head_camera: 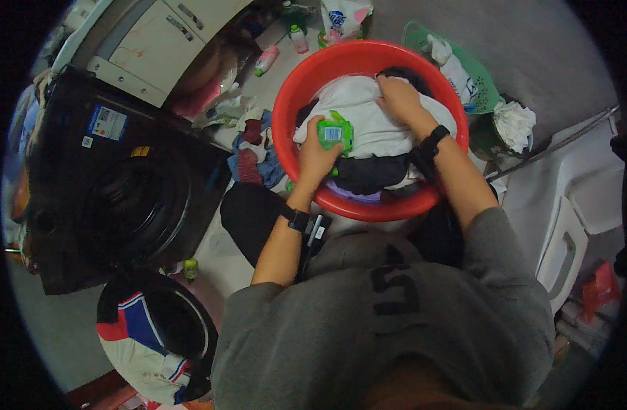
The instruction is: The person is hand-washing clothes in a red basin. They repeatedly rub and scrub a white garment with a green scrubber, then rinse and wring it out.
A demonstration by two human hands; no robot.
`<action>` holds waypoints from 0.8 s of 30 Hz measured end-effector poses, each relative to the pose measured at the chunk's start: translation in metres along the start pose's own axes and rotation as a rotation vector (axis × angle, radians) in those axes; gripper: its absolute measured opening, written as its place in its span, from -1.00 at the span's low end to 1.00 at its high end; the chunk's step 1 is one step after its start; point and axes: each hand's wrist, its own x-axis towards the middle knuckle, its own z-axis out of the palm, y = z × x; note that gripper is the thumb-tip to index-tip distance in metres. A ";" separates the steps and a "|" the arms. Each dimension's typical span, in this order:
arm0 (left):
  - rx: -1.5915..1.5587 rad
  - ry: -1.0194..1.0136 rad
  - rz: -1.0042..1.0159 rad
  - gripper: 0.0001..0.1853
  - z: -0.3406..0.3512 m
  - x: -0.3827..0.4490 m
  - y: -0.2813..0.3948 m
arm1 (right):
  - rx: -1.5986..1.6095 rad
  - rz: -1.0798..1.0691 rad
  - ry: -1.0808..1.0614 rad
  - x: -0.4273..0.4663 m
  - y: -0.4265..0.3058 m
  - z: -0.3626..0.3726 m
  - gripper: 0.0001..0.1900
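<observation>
A large red plastic basin [287, 92] stands before me, holding clothes. My left hand [319, 154] grips a small green packet [335, 134] with a pale label, over the left part of the basin. White cloth [367, 120] lies on top of the heap, and my right hand [400, 100] is on its upper right part, fingers bent; whether they pinch the fabric is hard to tell. Dark cloth [369, 173] and a purple piece [352, 192] show nearer my body. Each wrist wears a dark strap.
Left stands a black front-loading washing machine [62, 179], its round door [180, 318] open with a garment [144, 353] over it. Clothes [257, 154] lie beside the basin. Beyond are bottles [298, 40], a bag [344, 20] and a green basket [482, 92]. A white plastic chair [564, 205] is at right.
</observation>
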 end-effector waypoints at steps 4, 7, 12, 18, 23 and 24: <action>-0.510 -0.062 -0.366 -0.35 -0.018 0.011 0.007 | 0.109 -0.032 0.113 -0.008 -0.007 -0.047 -0.55; -0.884 0.101 -0.388 -0.49 -0.054 0.016 0.011 | 0.317 -0.219 0.514 -0.046 -0.004 -0.084 -0.57; -1.029 0.149 -0.308 -0.55 -0.091 0.021 0.009 | 0.219 -0.207 0.211 -0.126 -0.019 -0.064 -0.54; -0.825 0.034 -0.337 -0.51 -0.073 0.026 0.017 | 0.298 -0.163 -0.207 -0.165 -0.017 -0.041 -0.60; -0.700 -0.091 -0.258 -0.51 -0.049 0.027 0.033 | 0.161 0.199 0.046 -0.126 0.005 -0.033 -0.61; -0.723 -0.104 -0.246 -0.54 -0.045 0.027 0.035 | 0.154 0.230 0.222 -0.114 0.004 -0.025 -0.60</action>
